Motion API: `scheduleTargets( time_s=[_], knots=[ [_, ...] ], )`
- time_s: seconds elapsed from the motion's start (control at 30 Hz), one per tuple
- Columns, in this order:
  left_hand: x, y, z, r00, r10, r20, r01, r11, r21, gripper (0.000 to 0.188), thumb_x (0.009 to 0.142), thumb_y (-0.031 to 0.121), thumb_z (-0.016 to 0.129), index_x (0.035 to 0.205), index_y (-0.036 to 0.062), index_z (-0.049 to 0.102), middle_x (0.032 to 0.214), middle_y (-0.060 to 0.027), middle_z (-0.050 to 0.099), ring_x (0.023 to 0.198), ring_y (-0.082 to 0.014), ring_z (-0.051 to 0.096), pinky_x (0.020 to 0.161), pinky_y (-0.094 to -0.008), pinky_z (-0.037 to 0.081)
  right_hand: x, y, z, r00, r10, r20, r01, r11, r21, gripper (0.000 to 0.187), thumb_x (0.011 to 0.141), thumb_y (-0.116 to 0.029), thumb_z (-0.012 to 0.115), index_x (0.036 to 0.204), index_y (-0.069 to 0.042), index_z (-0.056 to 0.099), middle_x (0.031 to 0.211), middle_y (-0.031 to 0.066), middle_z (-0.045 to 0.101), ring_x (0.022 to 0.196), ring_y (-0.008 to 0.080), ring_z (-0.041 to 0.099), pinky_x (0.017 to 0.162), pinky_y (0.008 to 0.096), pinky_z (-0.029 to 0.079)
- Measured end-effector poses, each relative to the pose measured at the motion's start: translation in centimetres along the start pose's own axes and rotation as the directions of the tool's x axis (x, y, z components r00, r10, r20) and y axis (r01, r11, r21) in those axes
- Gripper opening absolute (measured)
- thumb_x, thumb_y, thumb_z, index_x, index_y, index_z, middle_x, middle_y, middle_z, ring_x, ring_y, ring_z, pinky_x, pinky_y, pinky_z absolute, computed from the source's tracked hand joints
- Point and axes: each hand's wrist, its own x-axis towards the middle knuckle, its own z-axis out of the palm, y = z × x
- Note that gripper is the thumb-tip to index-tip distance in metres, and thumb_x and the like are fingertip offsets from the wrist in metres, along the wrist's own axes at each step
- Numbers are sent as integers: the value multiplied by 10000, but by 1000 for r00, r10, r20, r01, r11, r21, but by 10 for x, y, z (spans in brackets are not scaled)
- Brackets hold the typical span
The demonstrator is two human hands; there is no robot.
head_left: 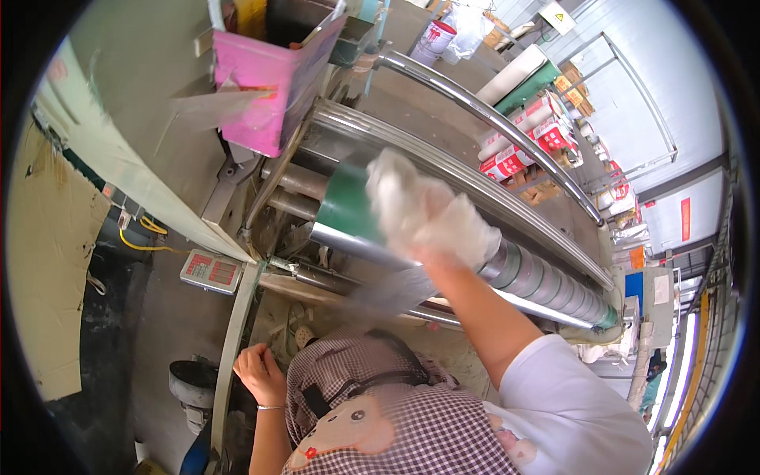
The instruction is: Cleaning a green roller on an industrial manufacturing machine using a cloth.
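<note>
A bunch of crumpled, whitish see-through plastic film (431,210) hangs over the machine's rollers, blurred by motion. My right hand (431,255) is closed on it, its fingers mostly hidden by the folds. Beneath the film runs a long roller, its green end (346,202) bare and its rest wrapped in grey and green bands (546,281). A strip of film (388,293) trails below my right wrist, too smeared to trace. Low on the left, my left hand (261,376) is held beside my checked apron with fingers curled in; nothing shows in it.
A pink bin (269,95) stands at the machine's left end. Next to the frame post (235,356) sits a scale-like panel (212,271). A curved metal bar (491,119) crosses beyond the rollers. Wrapped rolls (526,150) and a bucket (434,41) are on the floor behind.
</note>
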Motion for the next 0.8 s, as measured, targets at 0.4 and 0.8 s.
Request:
scheduleTargets(
  time_s=[0.4,0.8],
  knots=[
    [-20,-23,-9,990,-133,-55,133,991,1,56,878,32,622,930,42,605,919,-91,640,884,-303,591,883,-416,405,0,-23,-14,995,-84,-61,80,994,-79,421,961,-494,490,1112,-180,727,1051,131,728,976,317,689,842,447,526],
    [-13,-21,-12,986,-156,-57,153,987,-48,64,877,34,617,940,25,603,914,-111,624,878,-325,569,856,-409,409,-9,-8,-15,991,-132,-9,130,982,-135,378,960,-473,486,1205,-235,651,1027,84,719,990,287,682,790,441,536]
  ],
)
